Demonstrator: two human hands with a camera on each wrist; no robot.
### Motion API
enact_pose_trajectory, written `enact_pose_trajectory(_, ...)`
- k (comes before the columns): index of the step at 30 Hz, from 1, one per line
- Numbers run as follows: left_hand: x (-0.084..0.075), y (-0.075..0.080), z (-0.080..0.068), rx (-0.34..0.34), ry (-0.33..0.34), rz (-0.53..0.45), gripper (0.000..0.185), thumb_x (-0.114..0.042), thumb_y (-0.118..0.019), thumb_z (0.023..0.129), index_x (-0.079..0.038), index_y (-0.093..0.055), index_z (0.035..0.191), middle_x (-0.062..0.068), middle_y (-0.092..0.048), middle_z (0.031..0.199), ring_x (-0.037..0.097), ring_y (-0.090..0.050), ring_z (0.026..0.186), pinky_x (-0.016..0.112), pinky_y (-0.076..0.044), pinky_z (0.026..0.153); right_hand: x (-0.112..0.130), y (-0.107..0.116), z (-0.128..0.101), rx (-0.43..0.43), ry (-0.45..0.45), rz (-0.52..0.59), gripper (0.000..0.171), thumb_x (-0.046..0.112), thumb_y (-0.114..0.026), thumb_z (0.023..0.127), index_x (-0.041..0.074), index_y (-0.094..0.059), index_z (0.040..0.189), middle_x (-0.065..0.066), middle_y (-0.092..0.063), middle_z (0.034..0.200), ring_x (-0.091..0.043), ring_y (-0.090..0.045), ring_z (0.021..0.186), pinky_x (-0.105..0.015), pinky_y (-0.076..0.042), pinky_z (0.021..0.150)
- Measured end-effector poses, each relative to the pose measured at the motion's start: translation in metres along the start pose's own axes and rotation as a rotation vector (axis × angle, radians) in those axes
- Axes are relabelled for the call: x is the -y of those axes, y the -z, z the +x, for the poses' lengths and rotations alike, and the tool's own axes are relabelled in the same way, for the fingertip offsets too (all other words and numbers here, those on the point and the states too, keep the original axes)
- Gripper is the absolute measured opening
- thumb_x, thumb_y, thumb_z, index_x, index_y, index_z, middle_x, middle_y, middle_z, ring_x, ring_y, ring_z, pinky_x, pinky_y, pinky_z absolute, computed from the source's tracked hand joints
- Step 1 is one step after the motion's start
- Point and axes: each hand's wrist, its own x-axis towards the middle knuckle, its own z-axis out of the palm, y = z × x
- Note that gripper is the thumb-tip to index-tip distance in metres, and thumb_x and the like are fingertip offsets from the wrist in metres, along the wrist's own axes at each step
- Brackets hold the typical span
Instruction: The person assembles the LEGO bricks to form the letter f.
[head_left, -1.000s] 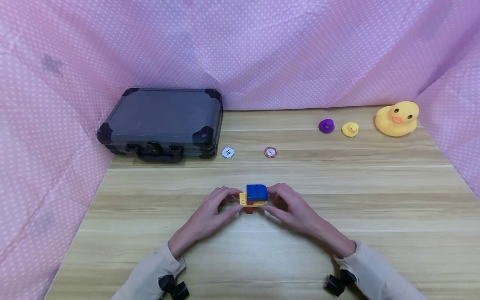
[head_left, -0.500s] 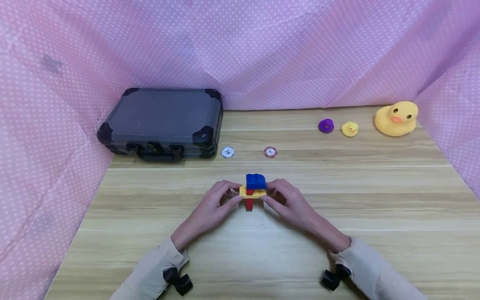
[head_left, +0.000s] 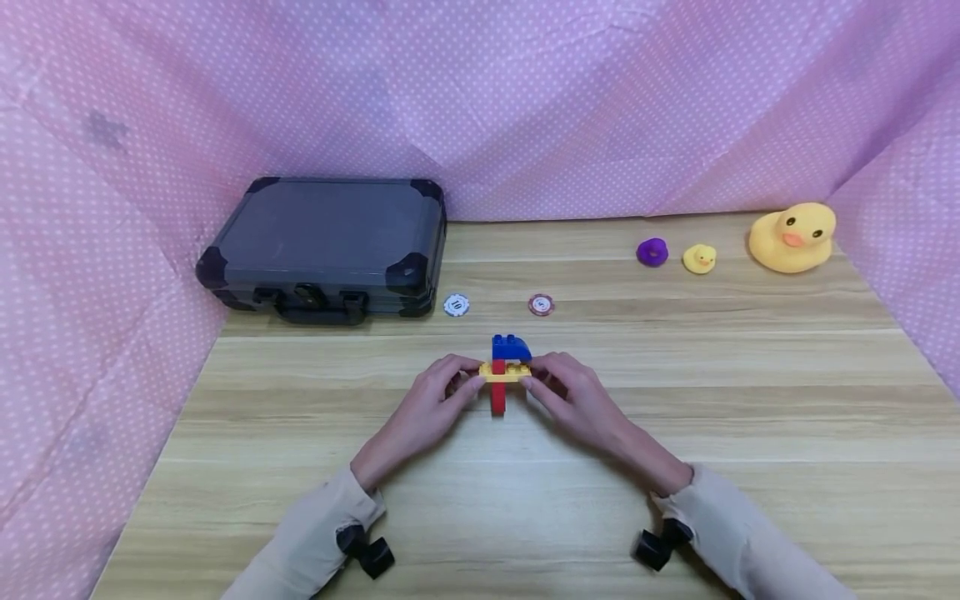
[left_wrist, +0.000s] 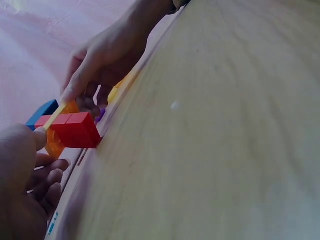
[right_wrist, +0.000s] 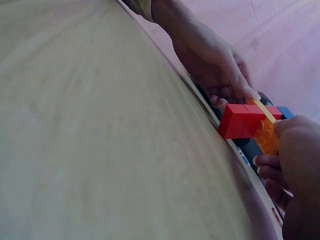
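Note:
A small brick build sits between both hands at the table's middle: a blue brick (head_left: pixel 512 346) on top, a flat yellow plate (head_left: pixel 504 372) under it, and a red brick (head_left: pixel 498 401) pointing down to the wooden table (head_left: pixel 675 433). My left hand (head_left: pixel 459 387) pinches the plate's left end and my right hand (head_left: pixel 543 385) pinches its right end. The left wrist view has the red brick (left_wrist: pixel 73 130) by the left hand's thumb (left_wrist: pixel 20 150), with the right hand (left_wrist: pixel 100 60) beyond. In the right wrist view the red brick (right_wrist: pixel 243 120) and yellow plate (right_wrist: pixel 267 133) show between the hands.
A dark hard case (head_left: pixel 322 242) lies at the back left. A white chip (head_left: pixel 455 305) and a red chip (head_left: pixel 541 305) lie just behind the hands. A purple toy (head_left: pixel 652 251), a small duck (head_left: pixel 699 258) and a big yellow duck (head_left: pixel 795 237) stand back right. Pink dotted cloth walls surround the table.
Both hands have carried the build a little away from me and tipped it upright. More of the red brick now shows beneath the yellow plate, and less of the blue brick's top.

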Motion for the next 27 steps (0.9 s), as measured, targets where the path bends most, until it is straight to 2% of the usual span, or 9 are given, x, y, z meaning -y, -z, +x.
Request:
enact_pose_trajectory(7,-0.003,-0.004,0.004,-0.027,0.049,-0.029,0.029,-0.028,-0.058,0.108,-0.011,-0.067,0.13,-0.002,-0.064,0.11,0.017,-0.057,0.093,0.037,-0.052,0.081,0.0,-0.002,0.003,0.005,-0.04,-0.013,0.024,0.012,-0.07,0.1,0.0,-0.07,0.121,-0.007,-0.07,0.108,-0.016,-0.061,0.089,-0.031,-0.055,0.076)
enact_pose_trajectory(13,-0.003,-0.007,0.005,-0.064,0.054,-0.011,0.028,-0.027,-0.058,0.108,-0.01,-0.068,0.128,0.0,-0.065,0.113,0.018,-0.057,0.098,0.038,-0.051,0.085,-0.002,-0.003,0.005,0.012,0.004,-0.038,0.022,0.012,-0.068,0.102,0.002,-0.071,0.121,-0.008,-0.072,0.111,-0.019,-0.065,0.097,-0.04,-0.058,0.086)
enact_pose_trajectory(16,-0.003,-0.007,0.005,-0.082,0.06,0.019,0.029,-0.029,-0.058,0.108,-0.011,-0.069,0.128,0.0,-0.065,0.116,0.018,-0.055,0.102,0.039,-0.049,0.087,-0.004,-0.003,0.006,0.008,0.033,-0.067,0.021,0.011,-0.067,0.102,0.001,-0.071,0.121,-0.008,-0.073,0.11,-0.02,-0.066,0.098,-0.042,-0.058,0.086)
enact_pose_trajectory(21,-0.003,-0.008,0.005,-0.109,0.054,0.062,0.029,-0.029,-0.059,0.107,-0.01,-0.072,0.126,0.003,-0.064,0.118,0.022,-0.051,0.107,0.04,-0.047,0.088,-0.006,-0.005,0.008,-0.003,0.053,-0.11,0.02,0.01,-0.068,0.101,0.001,-0.072,0.119,-0.007,-0.072,0.105,-0.019,-0.063,0.092,-0.039,-0.057,0.081)
enact_pose_trajectory(27,-0.004,-0.01,0.006,-0.122,0.046,0.069,0.024,-0.024,-0.061,0.107,-0.009,-0.074,0.121,0.005,-0.065,0.118,0.024,-0.051,0.11,0.043,-0.045,0.09,-0.007,-0.006,0.011,0.001,0.06,-0.122,0.014,0.009,-0.066,0.102,0.003,-0.073,0.113,-0.005,-0.072,0.101,-0.018,-0.064,0.091,-0.039,-0.056,0.08)
